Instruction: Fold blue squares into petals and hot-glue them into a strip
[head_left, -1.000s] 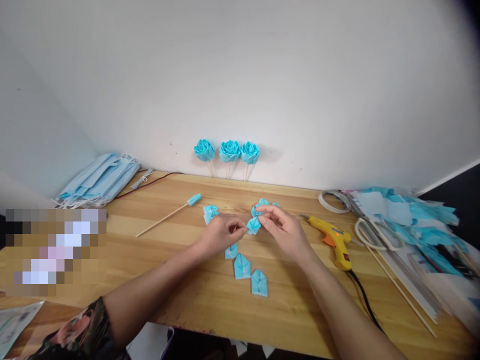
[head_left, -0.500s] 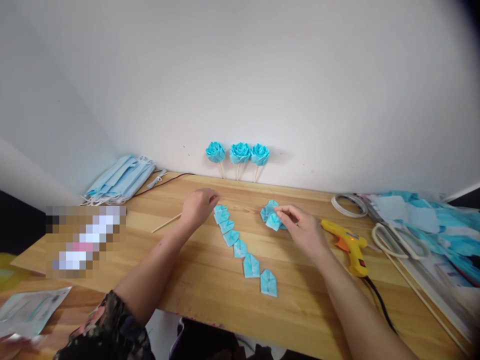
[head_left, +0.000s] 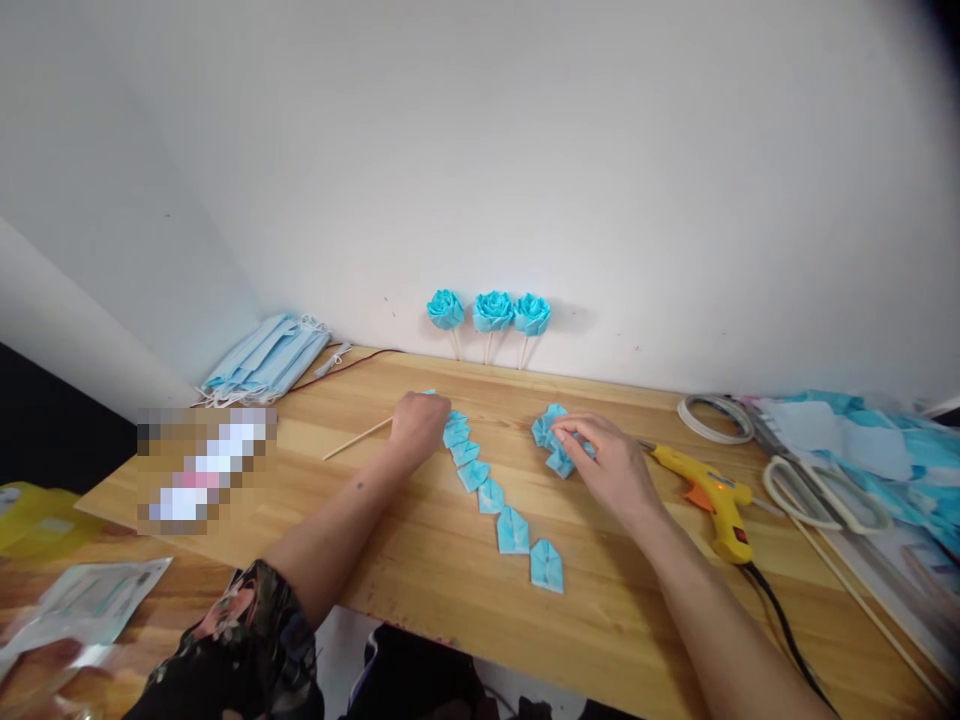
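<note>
While on petals — right hand

Open bare table near front edge; blocked centrally by row of folded blue pieces, at right by glue gun and scissors.

- Head cam only, worn high, looking fwd and down across wooden table toward white wall.
- Close range, forearms' reach; no 2nd view.

roses on sticks: 3 | folded petals in row: 7 | glue gun: 1 | scissors: 1 | tape roll: 1
</note>
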